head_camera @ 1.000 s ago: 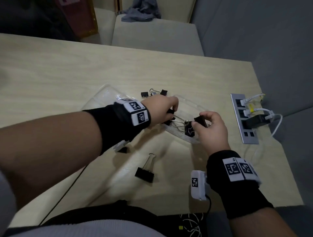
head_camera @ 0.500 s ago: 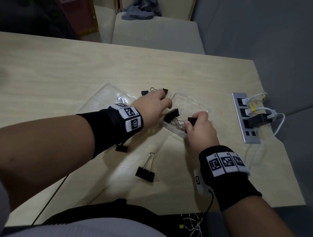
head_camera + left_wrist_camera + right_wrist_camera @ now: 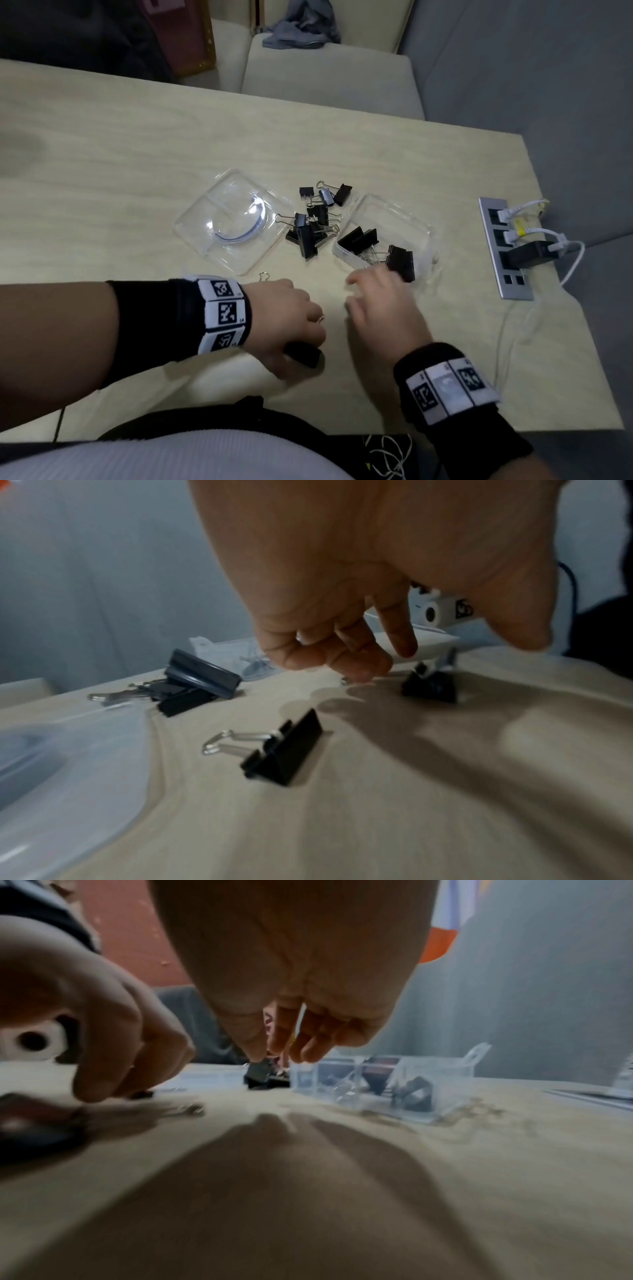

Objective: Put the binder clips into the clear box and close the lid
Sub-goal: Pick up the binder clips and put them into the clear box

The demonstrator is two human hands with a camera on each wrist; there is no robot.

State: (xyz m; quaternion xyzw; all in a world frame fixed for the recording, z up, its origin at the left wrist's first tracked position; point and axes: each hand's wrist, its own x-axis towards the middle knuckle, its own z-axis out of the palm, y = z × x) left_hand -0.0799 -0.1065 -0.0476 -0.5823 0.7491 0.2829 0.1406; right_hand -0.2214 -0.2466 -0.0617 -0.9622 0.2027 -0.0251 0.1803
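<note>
Clear plastic box (image 3: 411, 219) sits open just beyond your right hand (image 3: 380, 308), two binder clips (image 3: 358, 240) inside. Right fingers loose, holding nothing. Left hand (image 3: 291, 318) hovers over lone clip (image 3: 303, 354); fingers curled, no grasp visible. Risk: wire handle slips, clip skids across table (image 3: 137, 144). Clip pile (image 3: 310, 222) lies beyond left fingers, between lid (image 3: 205, 222) and box. Power strip (image 3: 503, 274) well right.
</note>
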